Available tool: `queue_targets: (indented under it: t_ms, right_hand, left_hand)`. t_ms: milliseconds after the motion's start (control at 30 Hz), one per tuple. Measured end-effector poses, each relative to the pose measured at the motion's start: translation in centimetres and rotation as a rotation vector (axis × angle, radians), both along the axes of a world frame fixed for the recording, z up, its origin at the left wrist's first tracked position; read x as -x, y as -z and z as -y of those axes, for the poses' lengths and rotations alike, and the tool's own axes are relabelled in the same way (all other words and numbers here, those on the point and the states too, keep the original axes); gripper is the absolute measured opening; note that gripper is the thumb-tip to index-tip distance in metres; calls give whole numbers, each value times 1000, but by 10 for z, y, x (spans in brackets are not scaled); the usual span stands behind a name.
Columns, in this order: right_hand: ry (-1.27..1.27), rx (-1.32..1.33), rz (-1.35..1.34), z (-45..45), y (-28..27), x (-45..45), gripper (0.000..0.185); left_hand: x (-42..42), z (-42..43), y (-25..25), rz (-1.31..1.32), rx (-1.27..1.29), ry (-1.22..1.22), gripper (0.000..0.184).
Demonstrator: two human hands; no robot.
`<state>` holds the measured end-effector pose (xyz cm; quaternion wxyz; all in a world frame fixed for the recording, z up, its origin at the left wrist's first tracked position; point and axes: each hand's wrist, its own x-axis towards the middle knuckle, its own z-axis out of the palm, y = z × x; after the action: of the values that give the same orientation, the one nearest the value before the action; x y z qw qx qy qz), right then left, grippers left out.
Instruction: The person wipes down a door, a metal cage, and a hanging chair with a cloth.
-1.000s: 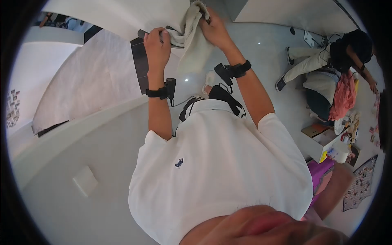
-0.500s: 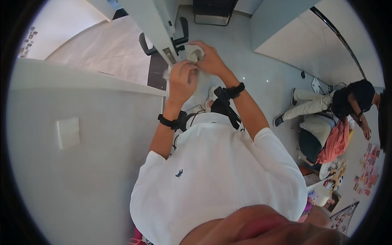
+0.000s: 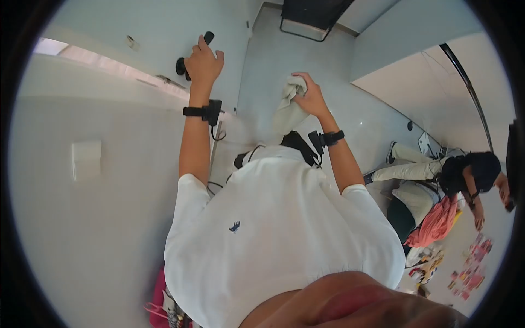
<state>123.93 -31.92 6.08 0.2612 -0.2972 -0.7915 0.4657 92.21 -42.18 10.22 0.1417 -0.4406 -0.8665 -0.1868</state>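
Observation:
My left hand (image 3: 203,64) is wrapped around the black door handle (image 3: 209,37), whose end sticks out past the fingers. The pale door (image 3: 109,22) stands almost closed, with a narrow bright gap (image 3: 131,74) along its edge. A latch plate (image 3: 170,81) shows on that edge below the handle. In my right hand (image 3: 311,98) hangs a crumpled off-white cloth (image 3: 290,113), away from the door and over the floor. Both wrists wear black straps with small boxes.
A white wall switch (image 3: 87,160) is on the near wall at left. A black framed chair (image 3: 311,16) stands at the back. At right another person (image 3: 467,172) stands by a chair heaped with clothes (image 3: 435,221). A pale cabinet (image 3: 421,60) lines the upper right.
The door has swung from wide open to nearly closed. My left hand has gone from the cloth to the handle. My right hand has moved right, carrying the cloth.

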Motion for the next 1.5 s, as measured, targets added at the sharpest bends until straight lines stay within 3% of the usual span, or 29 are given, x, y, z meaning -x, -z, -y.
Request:
queue_targets:
  t_ms: [167, 267, 433, 667, 733, 767, 900, 967, 1100, 1267, 1500]
  right_hand:
    - [-24, 84, 2, -18, 12, 35, 57]
    - [-147, 9, -5, -36, -12, 74, 52]
    - [-460, -224, -241, -31, -41, 167, 47]
    - [-614, -335, -560, -14, -70, 281, 44]
    - [-722, -413, -498, -9, -68, 312, 41]
    - [-738, -409, -501, -6, -63, 323, 41]
    - [-768, -381, -351, -5, -42, 351, 41]
    - [-788, -356, -328, -6, -30, 354, 42]
    - [-829, -276, -325, -8, -12, 365, 36]
    - [-809, -312, -360, -8, -15, 371, 35]
    - [-752, -391, -201, -7, -20, 367, 38]
  left_hand:
    - [22, 14, 8, -55, 33, -139, 58]
    - [27, 15, 6, -90, -4, -168, 54]
    - [38, 22, 8, -195, -68, -261, 23]
    - [43, 34, 14, -115, -197, -253, 27]
    - [50, 32, 25, -185, -93, -336, 22]
    - [54, 31, 31, -333, -214, -289, 21]
    - [70, 29, 38, -310, -135, -395, 14]
    - [68, 28, 35, -197, 176, -491, 7]
    - [71, 32, 36, -239, 235, -497, 5]
    - [78, 33, 32, -222, 220, -463, 7]
    - [77, 33, 27, -216, 144, -400, 8]
